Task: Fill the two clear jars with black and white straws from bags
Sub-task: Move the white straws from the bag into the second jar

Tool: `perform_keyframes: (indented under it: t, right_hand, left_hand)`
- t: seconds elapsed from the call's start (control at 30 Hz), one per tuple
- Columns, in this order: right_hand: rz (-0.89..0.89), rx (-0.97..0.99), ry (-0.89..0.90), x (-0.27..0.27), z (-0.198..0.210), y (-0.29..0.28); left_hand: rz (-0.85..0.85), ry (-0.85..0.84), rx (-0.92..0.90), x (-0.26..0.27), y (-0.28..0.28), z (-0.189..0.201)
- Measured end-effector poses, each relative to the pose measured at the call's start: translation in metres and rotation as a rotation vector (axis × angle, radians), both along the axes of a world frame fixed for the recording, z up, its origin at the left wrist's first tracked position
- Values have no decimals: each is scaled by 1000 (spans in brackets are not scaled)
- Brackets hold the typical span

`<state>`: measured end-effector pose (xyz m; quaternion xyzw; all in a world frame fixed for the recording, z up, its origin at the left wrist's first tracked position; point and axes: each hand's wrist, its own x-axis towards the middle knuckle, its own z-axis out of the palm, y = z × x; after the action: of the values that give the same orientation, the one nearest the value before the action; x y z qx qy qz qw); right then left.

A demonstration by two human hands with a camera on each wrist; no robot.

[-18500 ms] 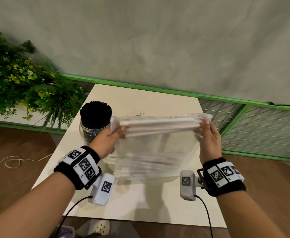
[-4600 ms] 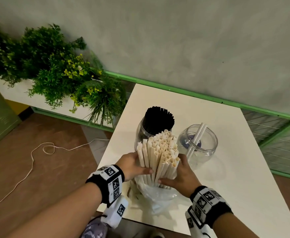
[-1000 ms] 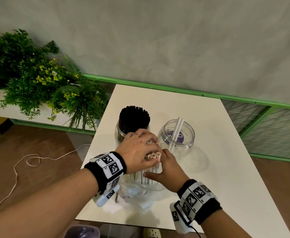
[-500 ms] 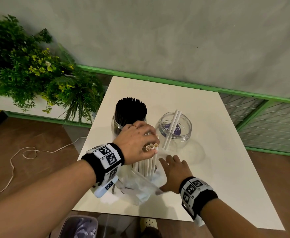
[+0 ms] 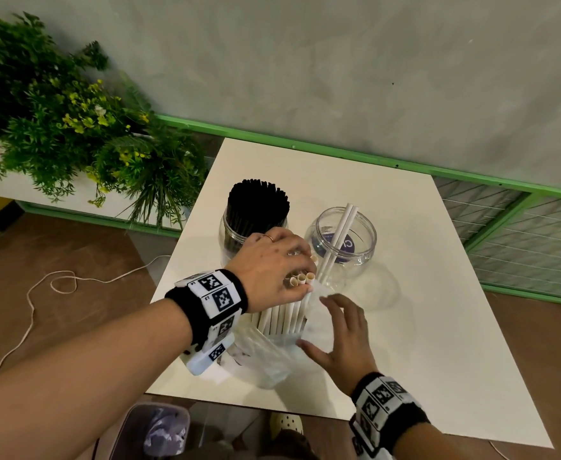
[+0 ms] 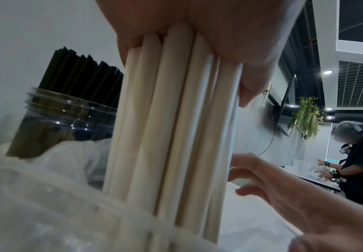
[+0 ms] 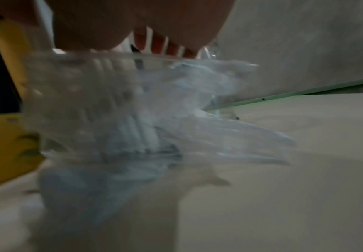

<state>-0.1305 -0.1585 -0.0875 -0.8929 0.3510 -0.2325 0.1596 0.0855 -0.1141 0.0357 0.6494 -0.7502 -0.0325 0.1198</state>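
Note:
My left hand [image 5: 272,267] grips the top of a bundle of white straws [image 5: 285,313] that stands upright with its lower end inside a clear plastic bag [image 5: 266,353] on the white table [image 5: 422,293]. In the left wrist view the white straws [image 6: 171,127] run down from my palm into the bag [image 6: 46,213]. My right hand [image 5: 342,333] hovers with spread fingers beside the bag. Behind stand a clear jar packed with black straws [image 5: 256,214] and a second clear jar [image 5: 342,244] holding two white straws.
Green plants [image 5: 73,127] in a white planter stand left of the table. A green rail [image 5: 339,152] runs along the wall behind. A white cord [image 5: 56,287] lies on the brown floor. A bin [image 5: 159,429] sits under the table's near edge. Another person [image 6: 352,156] works in the background.
My right hand has let go of the straw bundle and drawn back beside the bag with its fingers spread. My left hand keeps its grip on the bundle's top.

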Motion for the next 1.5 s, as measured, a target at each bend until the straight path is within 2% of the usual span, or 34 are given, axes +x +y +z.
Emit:
perform_keyframes:
  t: [0.07, 0.13, 0.2, 0.3, 0.43, 0.57, 0.77, 0.9, 1.27, 1.4, 1.5]
  right_hand:
    - [-11, 150, 53, 20, 10, 9]
    - [-12, 328, 172, 36, 14, 15]
    - [-43, 422, 297, 48, 13, 17]
    - [-113, 501, 508, 55, 2, 14]
    - [-120, 489, 732, 54, -19, 12]
    - [-102, 456, 709, 51, -26, 5]
    - [80, 461, 557, 21, -23, -19]
    - [240, 159, 751, 2, -10, -28]
    - [525, 16, 824, 8, -9, -42]
    - [469, 27, 820, 12, -8, -41]
    - [430, 108, 707, 7, -17, -42]
  left_hand:
    - [2, -7, 4, -1, -1, 1]
    - [12, -4, 15, 1, -1, 1]
    - [32, 17, 19, 3, -1, 0]
    - [50, 53, 6, 6, 1, -1]
    - [45, 67, -12, 6, 3, -3]
    - [42, 48, 7, 3, 4, -4]
    - [50, 42, 19, 3, 3, -4]
    - [52, 42, 10, 1, 3, -2]
    - [57, 42, -2, 0, 2, -5]
    - [49, 41, -26, 0, 2, -6]
    - [49, 49, -37, 0, 2, -6]
